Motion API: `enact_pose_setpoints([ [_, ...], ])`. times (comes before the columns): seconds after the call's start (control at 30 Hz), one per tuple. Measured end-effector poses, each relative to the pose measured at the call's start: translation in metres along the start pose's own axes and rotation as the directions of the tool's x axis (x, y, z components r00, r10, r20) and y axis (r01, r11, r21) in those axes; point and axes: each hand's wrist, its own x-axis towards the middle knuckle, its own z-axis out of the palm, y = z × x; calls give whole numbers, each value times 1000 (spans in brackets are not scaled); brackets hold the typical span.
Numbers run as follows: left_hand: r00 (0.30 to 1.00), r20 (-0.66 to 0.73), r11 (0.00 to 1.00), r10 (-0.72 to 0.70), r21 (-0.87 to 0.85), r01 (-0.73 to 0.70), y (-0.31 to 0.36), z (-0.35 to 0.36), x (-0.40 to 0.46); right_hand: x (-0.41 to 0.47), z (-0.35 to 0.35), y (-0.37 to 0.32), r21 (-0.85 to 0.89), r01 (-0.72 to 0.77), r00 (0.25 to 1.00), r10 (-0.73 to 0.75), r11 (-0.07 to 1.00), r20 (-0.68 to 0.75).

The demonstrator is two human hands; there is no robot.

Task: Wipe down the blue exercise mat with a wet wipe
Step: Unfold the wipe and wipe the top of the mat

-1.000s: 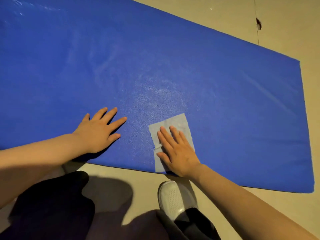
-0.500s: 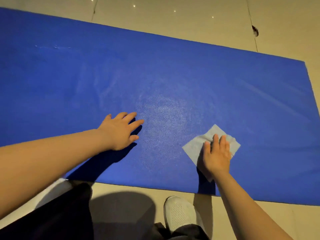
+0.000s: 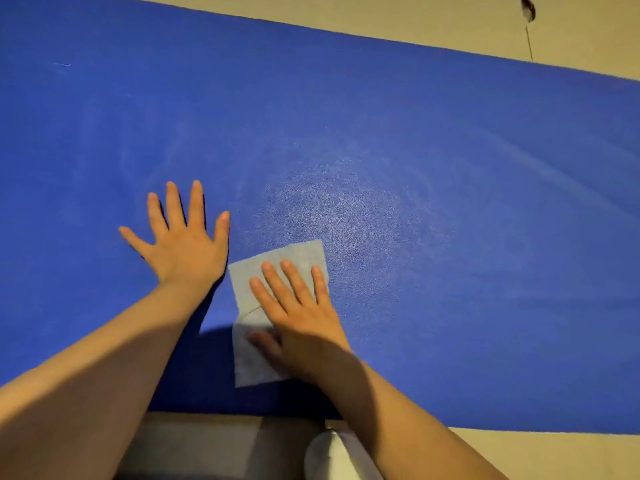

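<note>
Near the lower middle of the frame, the wet wipe [image 3: 277,271] lies flat on the blue mat [image 3: 450,202], pressed under the right hand [image 3: 304,327], fingers [image 3: 294,282] straight; just left, the left hand [image 3: 183,247] rests on the mat, fingers spread wide; a white shoe [image 3: 329,455] stands on the beige floor [image 3: 536,455] below

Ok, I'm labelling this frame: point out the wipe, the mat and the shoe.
wipe [image 3: 294,256]: head view, bare top edge.
mat [image 3: 450,202]: head view, open middle.
shoe [image 3: 329,457]: head view, white toe.
</note>
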Motion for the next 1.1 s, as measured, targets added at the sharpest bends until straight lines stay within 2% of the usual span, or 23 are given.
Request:
enact_pose_setpoints([
  [0.07,1000,-21,999,-21,-36,20,-6,8,4,7,-7,30,-8,-130,991,130,991,-31],
  [0.13,998,-69,998,-13,-68,8,-11,15,4,5,-21,73,-14,-343,939,343,939,-36],
  [0.27,992,-123,996,-6,-92,-5,-11,20,4,-23,-58,159,0,-675,737,675,737,45],
  [0.33,991,-130,996,-20,-93,8,-11,20,7,-22,-67,174,33,-783,623,781,622,52],
  [0.4,989,-147,996,-28,-91,14,-11,22,7,-5,-62,162,68,-836,547,837,544,29],
  [0.43,985,-174,996,-22,-92,6,-12,24,7,8,-57,149,69,-835,548,836,546,16],
  [0.47,979,-205,995,-14,-96,-6,-12,25,8,22,-51,133,68,-808,586,810,585,6],
  [0.53,965,-264,995,-2,-93,-23,-14,30,8,50,-36,96,45,-687,725,688,725,-18],
  [0.63,925,-379,999,40,-7,-46,-17,39,10,79,-23,56,-25,-414,910,412,910,-49],
  [0.7,905,-421,998,64,24,-60,-19,41,11,88,-24,63,-36,-248,968,246,968,-41],
  [0.77,904,-422,998,67,9,-70,-21,42,11,88,-34,95,-19,-236,971,236,971,-34],
  [0.83,898,-433,997,76,13,-78,-22,42,11,80,-47,144,5,-409,911,409,912,-44],
  [0.9,899,-431,997,80,26,-76,-22,42,12,70,-65,192,27,-607,793,607,795,-41],
  [0.97,919,-391,998,53,2,-56,-20,39,12,71,-78,220,45,-737,673,739,674,-44],
  [1.07,952,-305,999,25,-33,-37,-17,33,12,100,-76,212,103,-866,488,872,490,-44],
  [1.1,959,-281,999,23,-34,-34,-17,32,12,114,-72,198,106,-876,469,882,471,-42],
])
